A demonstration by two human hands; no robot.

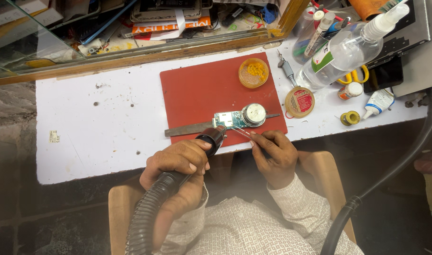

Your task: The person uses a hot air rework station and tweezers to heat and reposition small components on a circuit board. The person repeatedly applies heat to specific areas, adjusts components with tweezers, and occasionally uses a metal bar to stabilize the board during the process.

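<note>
White workbench (98,137) across mid-frame, red mat (197,94) at centre, cluttered bottles upper right. Left hand (178,160), lower centre, wrapped tight around black hot-air nozzle (212,138) on ribbed hose, tip just over small green circuit board (228,119) at mat's lower edge. Right hand (272,153) pinches thin tweezers (242,132), tips near board.

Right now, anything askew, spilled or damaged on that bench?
Nothing spilled or broken. Left hand holds the hot-air nozzle at the circuit board; right hand holds tweezers. Only oddity: the white benchtop is pocked with dark spots.
</note>
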